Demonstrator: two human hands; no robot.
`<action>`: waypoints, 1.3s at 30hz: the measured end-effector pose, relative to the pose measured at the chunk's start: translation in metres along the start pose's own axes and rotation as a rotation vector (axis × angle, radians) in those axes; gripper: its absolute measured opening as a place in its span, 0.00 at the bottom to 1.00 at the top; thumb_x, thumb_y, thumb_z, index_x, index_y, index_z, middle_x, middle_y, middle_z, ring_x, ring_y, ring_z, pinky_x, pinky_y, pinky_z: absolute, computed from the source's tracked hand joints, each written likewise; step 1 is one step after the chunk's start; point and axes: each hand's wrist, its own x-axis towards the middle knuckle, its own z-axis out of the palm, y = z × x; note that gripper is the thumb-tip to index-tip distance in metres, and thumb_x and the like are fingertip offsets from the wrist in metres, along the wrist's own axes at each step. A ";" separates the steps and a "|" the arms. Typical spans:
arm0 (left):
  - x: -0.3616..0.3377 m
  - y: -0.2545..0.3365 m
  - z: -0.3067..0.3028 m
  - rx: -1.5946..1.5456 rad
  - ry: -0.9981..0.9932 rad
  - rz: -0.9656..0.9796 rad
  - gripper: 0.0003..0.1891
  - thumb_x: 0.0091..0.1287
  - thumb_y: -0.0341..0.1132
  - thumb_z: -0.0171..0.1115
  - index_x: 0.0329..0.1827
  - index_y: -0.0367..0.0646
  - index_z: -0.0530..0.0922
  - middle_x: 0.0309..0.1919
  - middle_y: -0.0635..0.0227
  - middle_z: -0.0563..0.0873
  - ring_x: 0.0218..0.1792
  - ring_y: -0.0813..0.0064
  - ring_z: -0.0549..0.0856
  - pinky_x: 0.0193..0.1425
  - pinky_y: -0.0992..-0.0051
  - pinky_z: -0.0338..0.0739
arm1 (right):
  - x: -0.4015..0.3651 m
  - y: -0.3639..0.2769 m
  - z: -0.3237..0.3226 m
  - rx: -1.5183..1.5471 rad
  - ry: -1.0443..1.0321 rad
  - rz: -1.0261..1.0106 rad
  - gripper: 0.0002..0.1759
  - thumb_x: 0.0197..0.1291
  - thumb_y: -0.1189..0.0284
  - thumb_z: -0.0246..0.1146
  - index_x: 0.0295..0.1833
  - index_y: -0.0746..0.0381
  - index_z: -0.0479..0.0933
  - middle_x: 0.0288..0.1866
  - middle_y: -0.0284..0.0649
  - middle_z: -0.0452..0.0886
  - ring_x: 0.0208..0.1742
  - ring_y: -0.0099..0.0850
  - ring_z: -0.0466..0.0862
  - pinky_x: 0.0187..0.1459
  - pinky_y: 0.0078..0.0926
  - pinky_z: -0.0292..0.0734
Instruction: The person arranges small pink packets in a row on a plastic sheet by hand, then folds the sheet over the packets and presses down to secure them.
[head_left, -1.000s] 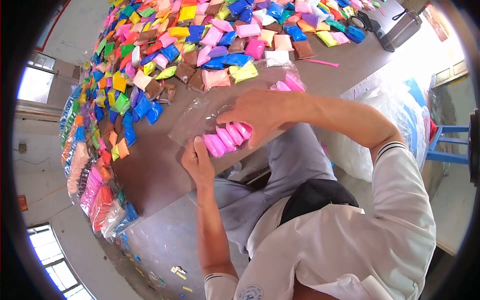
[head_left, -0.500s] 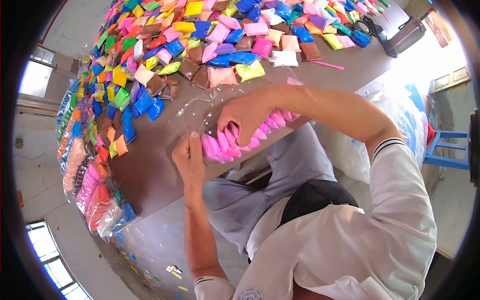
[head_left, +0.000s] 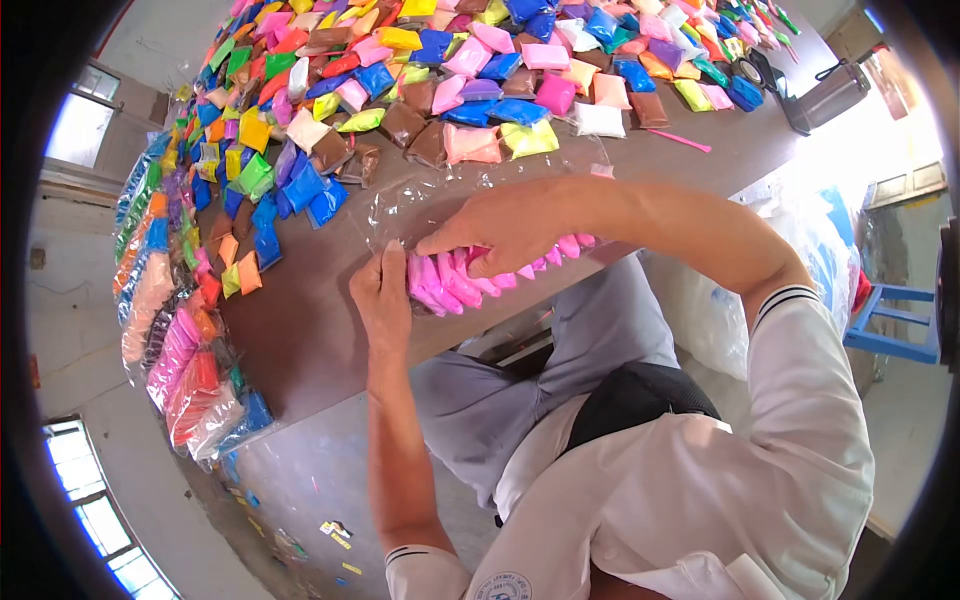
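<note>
A row of pink clay packets [head_left: 450, 285] lies at the near edge of the brown table [head_left: 300, 330], partly inside a clear plastic bag [head_left: 400, 205]. My left hand [head_left: 383, 292] presses against the row's left end, thumb and fingers around the first packets. Reaching in from the right, my right hand [head_left: 500, 225] lies over the top of the row, with its fingers spread across the packets and the bag's mouth. More pink packets [head_left: 565, 245] stick out under my right wrist.
Several small packets of coloured clay [head_left: 430, 90] cover the far half of the table. Filled bags of sorted packets [head_left: 185, 370] line the table's left edge. A black device [head_left: 830, 95] stands at the far right corner. A large clear sack [head_left: 800, 230] and a blue stool [head_left: 900, 320] are at my right.
The pink packets have been drawn together into a tighter row. My right hand dropped from a raised pinch to lying over them, and my left hand closed in on the row's end.
</note>
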 end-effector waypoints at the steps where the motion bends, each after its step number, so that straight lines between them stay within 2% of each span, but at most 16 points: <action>1: 0.001 0.000 -0.002 0.020 -0.017 -0.002 0.21 0.76 0.35 0.56 0.21 0.36 0.69 0.18 0.79 0.66 0.24 0.86 0.63 0.25 0.73 0.57 | 0.001 -0.001 -0.001 0.004 -0.033 0.020 0.36 0.60 0.67 0.62 0.75 0.60 0.66 0.49 0.53 0.83 0.51 0.49 0.82 0.53 0.43 0.76; 6: 0.010 0.007 -0.004 0.020 -0.113 -0.132 0.20 0.75 0.35 0.55 0.23 0.32 0.75 0.17 0.76 0.70 0.23 0.85 0.67 0.26 0.74 0.61 | 0.007 0.009 0.000 0.019 -0.113 0.005 0.32 0.63 0.69 0.57 0.75 0.55 0.67 0.45 0.56 0.83 0.47 0.50 0.82 0.50 0.47 0.74; 9: 0.017 0.006 -0.009 0.089 -0.178 -0.141 0.20 0.74 0.36 0.55 0.25 0.31 0.77 0.19 0.75 0.73 0.24 0.85 0.69 0.26 0.74 0.62 | 0.014 0.020 0.003 0.140 -0.170 -0.020 0.30 0.63 0.70 0.56 0.73 0.55 0.70 0.50 0.56 0.83 0.51 0.50 0.82 0.51 0.47 0.74; 13: 0.020 0.002 -0.010 0.130 -0.177 -0.077 0.19 0.74 0.36 0.56 0.27 0.30 0.80 0.21 0.72 0.76 0.24 0.84 0.71 0.28 0.74 0.65 | 0.019 0.036 0.011 0.123 -0.088 -0.132 0.29 0.66 0.62 0.58 0.72 0.57 0.71 0.56 0.52 0.82 0.58 0.47 0.81 0.56 0.44 0.76; 15: 0.018 -0.011 -0.006 0.103 -0.087 -0.041 0.18 0.74 0.36 0.56 0.28 0.30 0.81 0.21 0.71 0.77 0.25 0.83 0.72 0.29 0.74 0.66 | 0.013 0.045 0.006 0.084 0.011 -0.186 0.32 0.67 0.56 0.59 0.73 0.59 0.70 0.60 0.51 0.81 0.62 0.45 0.80 0.60 0.41 0.76; 18: 0.015 -0.011 -0.003 0.123 -0.040 -0.036 0.18 0.75 0.36 0.56 0.30 0.30 0.82 0.21 0.69 0.79 0.26 0.81 0.74 0.31 0.73 0.69 | -0.021 0.021 -0.037 0.113 0.060 0.146 0.39 0.65 0.47 0.62 0.73 0.63 0.69 0.65 0.52 0.79 0.65 0.44 0.79 0.63 0.40 0.75; 21: 0.014 -0.011 0.000 0.140 -0.018 -0.029 0.19 0.75 0.37 0.56 0.30 0.29 0.83 0.21 0.69 0.79 0.27 0.81 0.75 0.32 0.73 0.70 | -0.050 0.023 -0.041 0.143 0.051 0.276 0.46 0.61 0.41 0.65 0.73 0.64 0.68 0.68 0.55 0.76 0.67 0.45 0.78 0.63 0.41 0.75; 22: 0.014 -0.011 0.001 0.139 -0.007 -0.022 0.19 0.75 0.37 0.56 0.30 0.29 0.83 0.21 0.69 0.79 0.27 0.81 0.75 0.32 0.73 0.70 | -0.057 0.027 -0.032 0.199 0.084 0.257 0.50 0.58 0.39 0.67 0.74 0.65 0.67 0.67 0.56 0.76 0.68 0.45 0.77 0.64 0.41 0.74; 25: 0.016 -0.009 0.001 0.192 -0.030 -0.027 0.20 0.75 0.38 0.56 0.30 0.30 0.83 0.20 0.69 0.79 0.26 0.82 0.74 0.32 0.74 0.69 | -0.063 0.028 -0.007 0.073 0.153 0.204 0.49 0.54 0.41 0.70 0.72 0.65 0.69 0.67 0.54 0.77 0.66 0.46 0.78 0.64 0.37 0.74; 26: 0.016 -0.009 0.001 0.192 -0.034 -0.044 0.19 0.74 0.38 0.56 0.30 0.30 0.83 0.20 0.70 0.79 0.26 0.82 0.74 0.32 0.74 0.69 | -0.063 0.033 0.006 -0.077 0.269 0.088 0.44 0.55 0.46 0.72 0.70 0.63 0.73 0.55 0.53 0.84 0.53 0.44 0.85 0.55 0.38 0.79; 28: 0.018 -0.006 0.001 0.192 -0.042 -0.073 0.19 0.74 0.37 0.56 0.30 0.30 0.83 0.20 0.70 0.79 0.26 0.82 0.74 0.31 0.75 0.69 | -0.060 0.033 0.015 0.033 0.235 0.158 0.38 0.57 0.50 0.71 0.68 0.60 0.76 0.44 0.51 0.85 0.41 0.42 0.86 0.46 0.40 0.80; 30: 0.019 -0.001 -0.002 0.140 -0.049 -0.121 0.20 0.75 0.39 0.56 0.29 0.31 0.82 0.21 0.70 0.80 0.27 0.82 0.75 0.33 0.75 0.69 | -0.059 0.030 0.014 0.103 0.207 0.215 0.33 0.58 0.52 0.71 0.65 0.59 0.79 0.44 0.49 0.86 0.42 0.43 0.85 0.46 0.42 0.78; 32: 0.018 -0.001 -0.008 0.059 -0.028 -0.155 0.21 0.76 0.41 0.56 0.28 0.32 0.81 0.23 0.71 0.80 0.28 0.82 0.76 0.34 0.76 0.69 | -0.059 0.023 0.009 0.143 0.185 0.261 0.30 0.58 0.52 0.70 0.61 0.57 0.81 0.54 0.48 0.85 0.58 0.48 0.80 0.56 0.45 0.73; 35: 0.020 -0.012 -0.022 -0.085 0.044 -0.142 0.23 0.77 0.44 0.56 0.27 0.35 0.80 0.25 0.70 0.82 0.30 0.82 0.77 0.36 0.77 0.69 | -0.057 0.022 0.007 0.102 0.153 0.279 0.26 0.60 0.54 0.69 0.59 0.56 0.83 0.49 0.47 0.86 0.53 0.47 0.82 0.52 0.46 0.74; 37: 0.021 -0.012 -0.030 -0.155 0.097 -0.085 0.23 0.78 0.46 0.56 0.27 0.37 0.79 0.27 0.69 0.83 0.31 0.81 0.78 0.37 0.77 0.70 | -0.058 0.024 0.009 0.051 0.213 0.193 0.24 0.60 0.55 0.69 0.58 0.56 0.83 0.45 0.46 0.87 0.49 0.47 0.83 0.49 0.46 0.75; 39: 0.017 0.000 -0.032 -0.070 0.092 -0.048 0.23 0.78 0.46 0.56 0.29 0.36 0.80 0.28 0.68 0.83 0.32 0.80 0.79 0.39 0.77 0.71 | -0.058 0.023 0.008 0.042 0.228 0.165 0.23 0.61 0.56 0.69 0.57 0.56 0.84 0.43 0.46 0.87 0.47 0.48 0.84 0.47 0.46 0.75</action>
